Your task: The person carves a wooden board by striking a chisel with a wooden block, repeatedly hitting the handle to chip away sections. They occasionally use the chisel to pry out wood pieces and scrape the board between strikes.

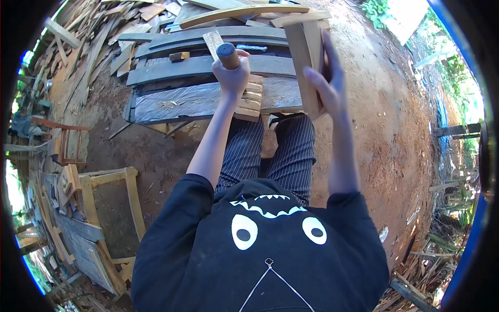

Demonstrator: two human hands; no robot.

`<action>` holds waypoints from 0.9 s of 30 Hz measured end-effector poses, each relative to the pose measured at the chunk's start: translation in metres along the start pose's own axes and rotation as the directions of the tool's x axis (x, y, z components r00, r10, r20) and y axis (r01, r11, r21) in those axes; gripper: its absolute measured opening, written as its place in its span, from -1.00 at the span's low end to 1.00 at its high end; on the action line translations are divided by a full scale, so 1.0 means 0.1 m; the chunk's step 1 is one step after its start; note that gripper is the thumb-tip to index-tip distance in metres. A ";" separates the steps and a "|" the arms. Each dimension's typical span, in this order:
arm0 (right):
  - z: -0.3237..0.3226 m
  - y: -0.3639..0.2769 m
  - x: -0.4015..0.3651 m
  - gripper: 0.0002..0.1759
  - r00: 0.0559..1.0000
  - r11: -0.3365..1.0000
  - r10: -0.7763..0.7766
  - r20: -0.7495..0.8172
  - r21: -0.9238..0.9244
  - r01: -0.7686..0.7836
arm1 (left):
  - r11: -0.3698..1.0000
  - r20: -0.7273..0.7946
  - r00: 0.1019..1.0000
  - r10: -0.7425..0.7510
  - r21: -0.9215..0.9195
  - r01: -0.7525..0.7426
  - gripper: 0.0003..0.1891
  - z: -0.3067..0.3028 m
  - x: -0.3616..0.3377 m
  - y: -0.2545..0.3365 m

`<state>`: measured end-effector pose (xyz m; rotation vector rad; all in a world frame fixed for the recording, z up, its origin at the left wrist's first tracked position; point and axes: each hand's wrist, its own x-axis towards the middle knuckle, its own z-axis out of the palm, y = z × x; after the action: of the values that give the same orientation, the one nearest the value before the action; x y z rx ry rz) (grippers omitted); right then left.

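Bare reddish earth (374, 140) on most sides, strewn with chips; past the table's far left corner, a heap of rough offcuts (96, 65), splintered and grey-brown; closest to view, a black sweatshirt (280, 234) printed with white eyes and jagged teeth; ahead, a slatted table (275, 65) of weathered planks with long gaps between; at its near edge, pinstriped trousers (241, 151); off the near left corner, well apart, an open frame (135, 203) of pale squared wood.

Across the table's right end, hiding part of the slats, a squared timber (301, 67), straight-sided and light brown; against its right side, the right hand (330, 88), blurred, thumb apart from the fingers, firmness of grip impossible to tell; beyond the far edge, a long curved beam (244, 13).

At the near edge, right of the middle, a brown block (250, 99) crossed by pale lines; near the table's middle, a round wooden handle (231, 60) with a dark blunt top, clasped in the left hand (231, 80), fist and forearm hiding the planks behind; past the fist, toward the far edge, a narrow pale strip (212, 41); toward the left end, a small offcut (179, 56); on the near plank, scattered shavings (169, 104).
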<state>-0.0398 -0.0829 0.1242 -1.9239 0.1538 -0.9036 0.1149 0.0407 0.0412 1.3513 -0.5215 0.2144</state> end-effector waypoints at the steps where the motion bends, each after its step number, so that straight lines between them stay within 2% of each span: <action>1: -0.02 -0.23 0.13 0.10 0.998 0.996 -0.053 0.030 -0.068 0.055 | 1.000 -0.006 1.000 0.006 0.008 -0.006 -0.87 0.00 -0.02 0.00; 2: 0.04 -0.56 0.24 0.13 0.983 0.972 -0.182 0.018 -0.151 0.183 | 0.995 0.031 0.996 0.085 0.039 -0.086 -0.89 -0.01 -0.02 -0.05; 3: 0.16 -0.93 0.31 0.16 0.951 0.923 -0.308 0.017 -0.235 0.303 | 0.992 -0.005 0.992 0.124 0.038 -0.124 -0.89 0.01 -0.01 -0.02; 5: 0.26 -1.08 0.34 0.15 0.911 0.844 -0.397 0.108 -0.346 0.409 | 0.980 -0.073 0.977 0.199 0.036 -0.197 -0.87 0.07 0.00 0.04; 6: 0.29 -0.94 0.36 0.11 0.914 0.835 -0.362 0.186 -0.372 0.406 | 0.905 0.047 0.954 0.295 0.308 -0.295 -0.87 0.01 0.01 -0.07; 7: 0.33 -0.82 0.35 0.07 0.911 0.824 -0.319 0.262 -0.397 0.403 | 0.861 0.085 0.939 0.334 0.378 -0.341 -0.87 -0.02 0.00 -0.10; 8: 0.44 -0.71 0.30 0.09 0.923 0.818 -0.177 0.341 -0.471 0.331 | 0.845 0.101 0.930 0.354 0.393 -0.364 -0.88 -0.02 0.00 -0.13; 9: 0.55 -0.64 0.25 0.11 0.914 0.798 -0.025 0.404 -0.543 0.262 | 0.900 0.059 0.945 0.321 0.291 -0.324 -0.88 -0.01 -0.03 -0.10; 10: 0.57 -0.61 0.23 0.12 0.925 0.830 -0.069 0.373 -0.493 0.260 | 0.919 0.043 0.951 0.308 0.247 -0.309 -0.88 -0.02 -0.04 -0.07; 13: 0.44 -0.80 0.30 0.12 0.905 0.809 -0.228 0.360 -0.448 0.381 | 0.940 0.031 0.956 0.290 0.178 -0.291 -0.89 0.02 -0.07 -0.04; 14: 0.46 -0.82 0.30 0.13 0.903 0.829 -0.339 0.265 -0.370 0.420 | 0.940 0.040 0.956 0.290 0.179 -0.292 -0.89 0.02 -0.08 -0.04; 17: 0.52 -0.73 0.24 0.13 0.892 0.805 -0.243 0.382 -0.434 0.405 | 0.935 0.051 0.954 0.295 0.192 -0.300 -0.89 0.04 -0.08 -0.04; 18: 0.58 -0.74 0.23 0.13 0.906 0.851 -0.055 0.421 -0.455 0.263 | 0.936 0.049 0.956 0.291 0.195 -0.295 -0.89 0.01 -0.09 -0.02; 21: 0.48 -0.86 0.36 0.11 0.879 0.731 -0.133 0.458 -0.553 0.399 | 0.937 0.054 0.954 0.295 0.180 -0.300 -0.90 0.03 -0.05 -0.02; 22: 0.45 -0.93 0.37 0.08 0.890 0.812 -0.139 0.434 -0.465 0.353 | 0.938 0.060 0.954 0.292 0.174 -0.299 -0.90 0.05 -0.05 -0.04; 23: 0.46 -0.89 0.35 0.08 0.892 0.816 -0.272 0.360 -0.404 0.412 | 0.939 0.055 0.955 0.293 0.170 -0.298 -0.90 0.05 -0.05 -0.04; 25: 0.53 -0.77 0.30 0.06 0.837 0.785 -0.513 0.187 -0.291 0.547 | 0.941 0.052 0.955 0.292 0.165 -0.296 -0.90 0.04 -0.05 -0.02; 27: 0.55 -0.71 0.26 0.06 0.863 0.782 -0.316 0.395 -0.406 0.473 | 0.944 0.036 0.958 0.283 0.165 -0.285 -0.90 -0.01 -0.05 0.00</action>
<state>-0.0040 -0.0182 0.1809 -2.6218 -0.2523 -0.8748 0.1109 0.0421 0.0383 1.4387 -0.7224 0.4965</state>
